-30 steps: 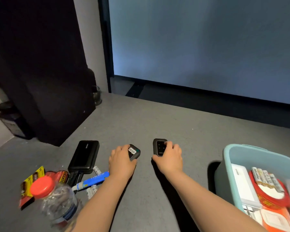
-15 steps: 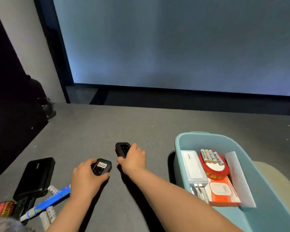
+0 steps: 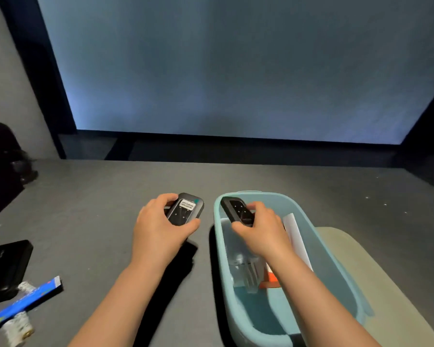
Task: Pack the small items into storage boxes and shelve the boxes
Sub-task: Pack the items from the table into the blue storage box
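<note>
Here the right hand [image 3: 258, 229] gripped one black device [image 3: 237, 212] over the blue box [image 3: 221, 259]; the left hand [image 3: 158, 226] gripped another [image 3: 184, 209] beside it. Best lowered flat into free space before release.

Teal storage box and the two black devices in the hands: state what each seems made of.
Teal storage box: likely moulded plastic, with smooth matte walls and a rounded rim. Black device in the left hand: probably hard plastic, its dark face slightly glossy, with a white sticker. Black device in the right hand: seemingly similar dark plastic with a faint sheen.
</note>
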Demonstrator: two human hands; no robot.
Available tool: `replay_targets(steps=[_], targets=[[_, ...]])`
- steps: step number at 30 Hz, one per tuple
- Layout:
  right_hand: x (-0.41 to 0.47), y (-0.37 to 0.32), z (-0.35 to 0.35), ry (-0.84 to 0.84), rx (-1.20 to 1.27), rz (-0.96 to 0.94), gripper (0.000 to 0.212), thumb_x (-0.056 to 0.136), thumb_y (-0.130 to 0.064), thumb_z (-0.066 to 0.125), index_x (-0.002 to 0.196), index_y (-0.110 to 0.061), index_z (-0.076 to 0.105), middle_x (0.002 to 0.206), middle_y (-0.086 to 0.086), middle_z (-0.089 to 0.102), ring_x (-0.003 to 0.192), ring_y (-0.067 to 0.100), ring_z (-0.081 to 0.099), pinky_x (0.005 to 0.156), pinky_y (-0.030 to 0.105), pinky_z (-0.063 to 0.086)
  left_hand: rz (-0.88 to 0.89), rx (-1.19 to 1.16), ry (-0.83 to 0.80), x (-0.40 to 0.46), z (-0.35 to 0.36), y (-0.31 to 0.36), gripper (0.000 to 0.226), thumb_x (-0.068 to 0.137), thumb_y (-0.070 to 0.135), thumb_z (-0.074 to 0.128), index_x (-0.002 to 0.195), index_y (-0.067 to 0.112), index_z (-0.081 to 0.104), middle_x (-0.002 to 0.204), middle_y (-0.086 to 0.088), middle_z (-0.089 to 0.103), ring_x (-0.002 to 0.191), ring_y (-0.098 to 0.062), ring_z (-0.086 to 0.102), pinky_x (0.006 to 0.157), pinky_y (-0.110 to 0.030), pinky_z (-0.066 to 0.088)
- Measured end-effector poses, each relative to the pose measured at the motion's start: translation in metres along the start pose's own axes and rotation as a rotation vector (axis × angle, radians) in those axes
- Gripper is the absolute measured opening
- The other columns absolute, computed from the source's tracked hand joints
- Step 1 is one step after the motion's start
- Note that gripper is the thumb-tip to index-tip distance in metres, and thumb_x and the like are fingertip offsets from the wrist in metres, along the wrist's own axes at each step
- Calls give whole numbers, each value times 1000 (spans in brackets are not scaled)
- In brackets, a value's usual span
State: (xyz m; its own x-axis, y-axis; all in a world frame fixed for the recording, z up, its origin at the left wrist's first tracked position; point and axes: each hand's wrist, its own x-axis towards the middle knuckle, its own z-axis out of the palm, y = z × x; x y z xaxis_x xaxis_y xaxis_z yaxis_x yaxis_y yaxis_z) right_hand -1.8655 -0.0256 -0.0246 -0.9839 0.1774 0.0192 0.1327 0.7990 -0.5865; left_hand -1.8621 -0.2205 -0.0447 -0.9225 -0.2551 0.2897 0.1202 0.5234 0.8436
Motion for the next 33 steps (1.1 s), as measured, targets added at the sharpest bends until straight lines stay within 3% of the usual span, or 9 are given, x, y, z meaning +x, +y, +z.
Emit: replay_targets(steps=[6, 11, 15, 18, 20, 23, 27, 30, 33], targets=[[7, 37, 17, -132, -259, 40, 64, 77, -41, 68, 131, -15, 44, 138, 8, 45, 131, 27, 36, 103, 34, 35, 58, -13, -35, -9, 35, 29, 57, 57, 40, 83, 109, 34, 58, 103, 16, 59, 101, -13, 56, 87, -38, 50], [16, 38, 24, -216, -142, 19, 65, 78, -47, 71, 131, -18, 44, 129, 7, 49, 120, 27, 47, 96, 36, 44, 47, -8, -31, -11, 49, 38, 56, 57, 42, 83, 106, 35, 57, 101, 17, 59, 99, -11, 56, 86, -38, 51], [24, 42, 13, -200, 81, -37, 37, 95, -37, 54, 126, -18, 56, 122, 3, 59, 113, 22, 55, 93, 32, 44, 21, -7, -37, -10, 56, 41, 57, 54, 46, 83, 104, 35, 58, 100, 17, 61, 97, -8, 57, 84, -35, 52], [25, 42, -3, -100, 443, 4, 23, 97, -41, 49, 89, -24, 62, 90, -7, 65, 91, 18, 60, 80, 32, 45, 14, -14, -48, -9, 62, 45, 58, 52, 48, 81, 104, 35, 58, 100, 16, 62, 96, -8, 58, 83, -35, 53], [25, 39, -9, -190, 702, 80, 24, 93, -43, 56, 94, -21, 63, 87, -6, 69, 85, 14, 67, 80, 33, 52, 23, -5, -59, -11, 70, 49, 58, 52, 49, 80, 104, 36, 57, 99, 16, 62, 96, -7, 58, 81, -35, 53], [26, 37, -10, -308, 859, 161, 25, 90, -27, 66, 107, -9, 64, 77, 0, 70, 67, 11, 68, 61, 26, 54, 37, 4, -78, -16, 83, 54, 57, 54, 46, 80, 104, 34, 57, 99, 16, 61, 97, -9, 57, 82, -34, 52], [36, 42, -11, -248, 782, 169, 20, 92, -15, 61, 106, -1, 66, 76, 6, 66, 57, 12, 60, 56, 26, 52, 48, 15, -128, -18, 90, 47, 52, 58, 47, 82, 102, 38, 56, 100, 21, 60, 97, -3, 56, 82, -24, 49], [46, 46, -7, -104, 522, 92, 12, 90, -19, 62, 97, -9, 67, 81, 9, 70, 76, 28, 68, 75, 41, 54, 53, 49, -111, -19, 89, 33, 38, 76, 42, 72, 111, 33, 57, 108, 21, 54, 108, -2, 48, 85, -19, 36], [56, 45, 4, -81, 293, 37, 17, 91, -25, 59, 95, -12, 69, 90, 10, 71, 88, 31, 65, 76, 38, 50, 45, 49, -100, -23, 89, 23, 28, 90, 30, 59, 118, 28, 55, 116, 19, 52, 116, -4, 45, 90, -17, 31]])
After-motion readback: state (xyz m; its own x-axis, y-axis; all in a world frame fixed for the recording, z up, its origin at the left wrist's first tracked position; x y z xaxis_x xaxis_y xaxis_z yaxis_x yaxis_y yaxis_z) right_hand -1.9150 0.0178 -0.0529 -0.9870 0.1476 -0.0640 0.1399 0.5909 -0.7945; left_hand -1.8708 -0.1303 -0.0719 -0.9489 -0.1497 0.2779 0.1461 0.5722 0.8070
